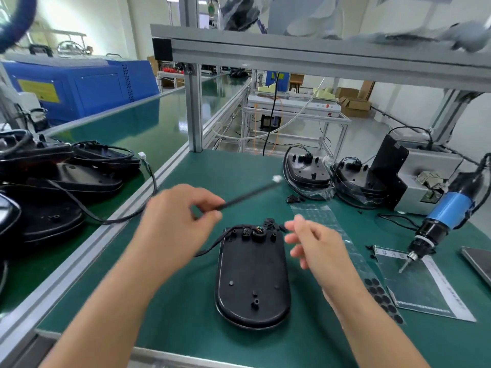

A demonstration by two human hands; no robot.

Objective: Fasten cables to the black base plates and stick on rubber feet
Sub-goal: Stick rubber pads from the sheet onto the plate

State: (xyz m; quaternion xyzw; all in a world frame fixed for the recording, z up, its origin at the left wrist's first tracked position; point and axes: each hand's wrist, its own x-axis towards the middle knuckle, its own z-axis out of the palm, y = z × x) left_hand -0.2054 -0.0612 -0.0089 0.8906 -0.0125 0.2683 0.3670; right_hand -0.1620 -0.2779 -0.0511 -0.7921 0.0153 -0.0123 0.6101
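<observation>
A black oval base plate (252, 277) lies flat on the green mat in front of me, with connectors and wires at its far end. My left hand (180, 216) pinches a black cable (247, 195) that stretches up and right to a small white plug (277, 178). My right hand (316, 243) hovers just right of the plate's far end, fingers loosely spread and blurred, holding nothing that I can see. A clear strip of black rubber feet (377, 290) lies under and beside my right forearm.
Several finished plates with cables are piled at the left (61, 181), and two more (308, 170) lie at the back right. A blue electric screwdriver (438, 221) hangs at the right over a printed sheet (425, 288). A grey feeder box (414, 176) stands behind.
</observation>
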